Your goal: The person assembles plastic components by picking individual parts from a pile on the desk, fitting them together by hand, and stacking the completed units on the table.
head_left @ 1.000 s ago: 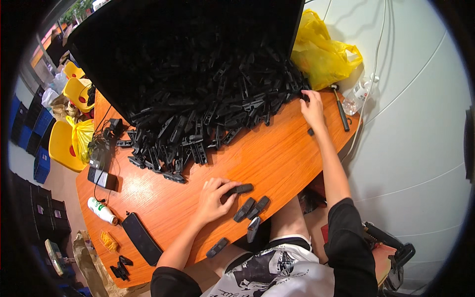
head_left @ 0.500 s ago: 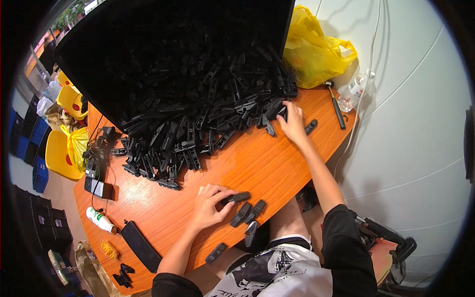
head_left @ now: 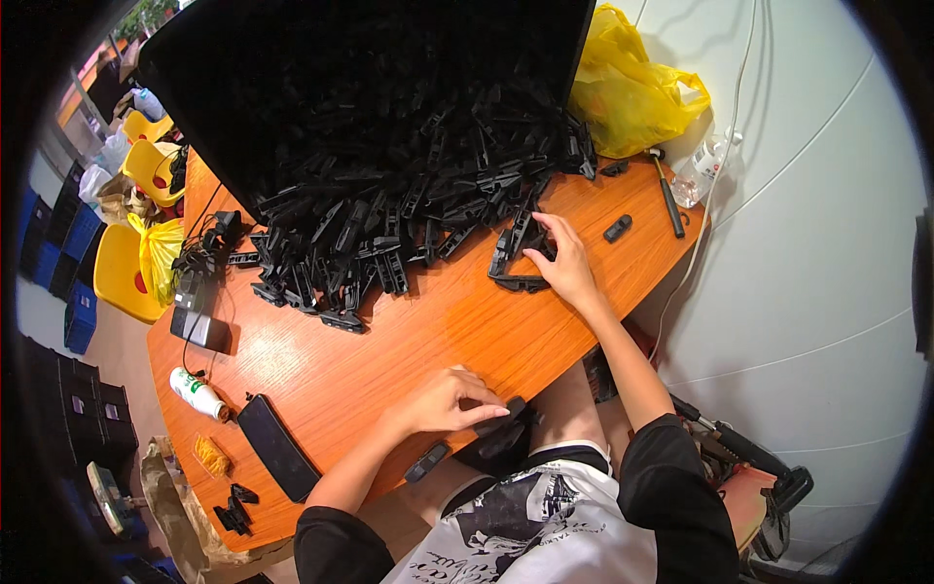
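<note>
On the wooden table, in front of the large pile of black plastic clips (head_left: 389,229), is my right hand (head_left: 567,261). Its thumb and forefinger are curved around the end of a black clip piece (head_left: 520,232), and more loose pieces touch it. At the table's front edge my left hand (head_left: 448,401) has its fingers stretched out and its thumb apart. Just beyond those fingertips are black clips (head_left: 514,409) at the edge, partly hidden and blurred over my lap. Another black clip (head_left: 426,462) lies at the edge, left of them.
A hammer (head_left: 671,204), a clear plastic bottle (head_left: 702,173) and a yellow bag (head_left: 637,88) are at the right. A single black clip (head_left: 618,229) lies nearby. At the left are a black case (head_left: 277,448), a white bottle (head_left: 197,394) and a power adapter (head_left: 201,329) with cables.
My right hand has drawn back from the pile toward me, with black pieces beside it. My left hand has moved right and nearer the edge, letting go of a clip; the clips there have shifted over the edge.
</note>
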The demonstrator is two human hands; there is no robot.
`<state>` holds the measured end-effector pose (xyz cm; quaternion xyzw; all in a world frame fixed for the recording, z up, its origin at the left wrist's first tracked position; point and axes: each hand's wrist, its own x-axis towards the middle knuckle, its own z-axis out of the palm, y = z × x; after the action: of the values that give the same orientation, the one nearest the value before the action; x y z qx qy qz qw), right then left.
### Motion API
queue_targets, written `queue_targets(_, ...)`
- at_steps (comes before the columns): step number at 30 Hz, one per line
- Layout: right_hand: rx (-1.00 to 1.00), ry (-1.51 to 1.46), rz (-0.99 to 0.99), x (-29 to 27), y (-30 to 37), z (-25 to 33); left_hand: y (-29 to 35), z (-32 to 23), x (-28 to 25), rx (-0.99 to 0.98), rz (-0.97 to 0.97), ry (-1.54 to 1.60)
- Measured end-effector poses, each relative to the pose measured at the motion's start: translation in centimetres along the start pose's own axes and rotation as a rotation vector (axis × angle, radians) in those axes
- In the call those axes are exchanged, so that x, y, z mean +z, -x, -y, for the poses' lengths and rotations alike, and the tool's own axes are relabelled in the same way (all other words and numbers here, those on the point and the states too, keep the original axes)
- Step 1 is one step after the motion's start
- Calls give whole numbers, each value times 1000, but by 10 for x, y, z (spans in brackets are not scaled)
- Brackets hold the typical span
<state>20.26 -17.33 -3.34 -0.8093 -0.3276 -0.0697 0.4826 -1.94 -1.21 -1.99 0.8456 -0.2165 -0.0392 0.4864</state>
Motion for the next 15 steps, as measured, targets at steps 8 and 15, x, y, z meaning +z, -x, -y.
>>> queue_targets(8,-124,137,-83,-9,6,4,2,12,1,-121,-277,226)
queue_targets(15,-70,-366,-186,-11,13,26,2,30,5,-221,-555,111)
